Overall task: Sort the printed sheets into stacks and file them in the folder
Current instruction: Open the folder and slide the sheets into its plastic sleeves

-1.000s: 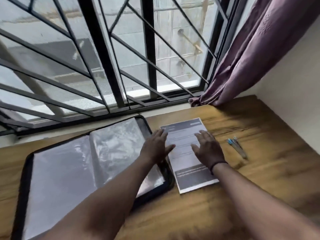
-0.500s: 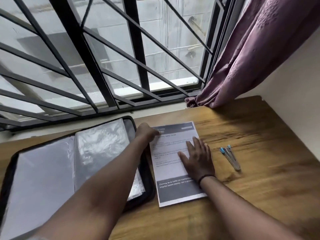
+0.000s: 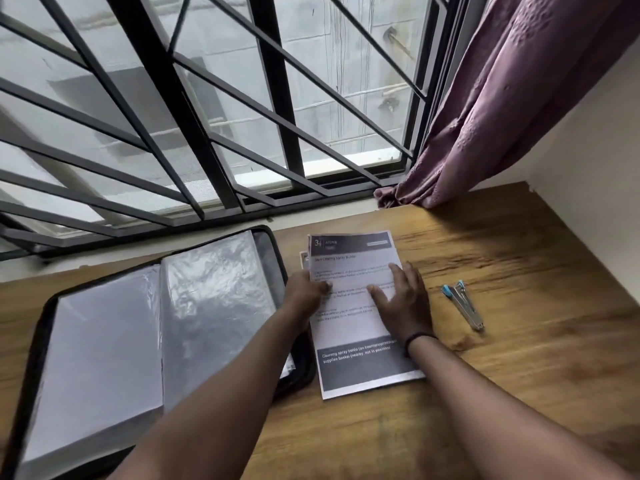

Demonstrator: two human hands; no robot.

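The left hand (image 3: pixel 304 292) covers the left edge of the stack of white printed sheets with dark grey bands (image 3: pixel 356 313); whether its fingers grip that edge cannot be told. The right hand (image 3: pixel 401 303) lies flat, fingers straight, on the top sheet. The stack rests on the wooden table (image 3: pixel 502 341), just right of the open black folder with clear plastic sleeves (image 3: pixel 156 323), its long axis pointing toward the window.

Right hand (image 3: pixel 403 303) flat — left hand (image 3: pixel 304 292) curled.

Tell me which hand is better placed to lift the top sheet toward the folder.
Left, probably. The left hand sits at the top sheet's folder-side edge beside the folder; the right hand lies flat on it.
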